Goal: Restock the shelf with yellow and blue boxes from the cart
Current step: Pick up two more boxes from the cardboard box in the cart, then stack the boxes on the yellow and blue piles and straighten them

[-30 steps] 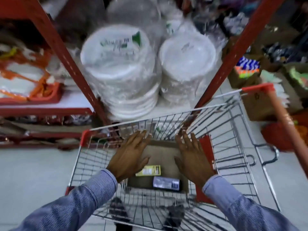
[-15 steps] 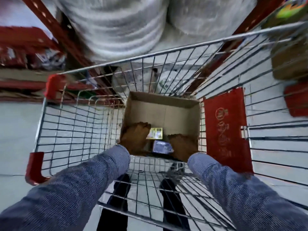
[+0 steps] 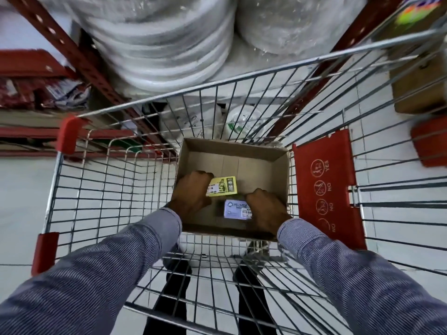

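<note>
**both hands down in the carton, closing on the last two boxes**

we're reaching into the open brown cardboard carton (image 3: 280, 165) that sits in the wire shopping cart (image 3: 79, 184). left hand (image 3: 193, 189) is curled onto the left end of the small yellow printed box (image 3: 223, 186); fingers look wrapped on it, though we can't see whether it's off the carton floor. right hand (image 3: 266, 209) is curled over the right end of the small blue-white labelled box (image 3: 235, 209), just near of the yellow one; fingertips are hidden, so we can't tell if the grip is fully closed.

handling guess: both are small retail cartons, likely light, thin card that dents if squeezed. glossy print could be a bit slippery. we'd pinch across the short sides, thumb on one long edge and fingers on the other, one box per hand, then lift straight up to clear the carton walls.

red steel shelf upright (image 3: 79, 52) and the wrapped stacks of white disposable plates (image 3: 157, 52) are at the far side, past the cart's front. the rest of the carton looks empty, so we judge this is close to the last load.
</note>
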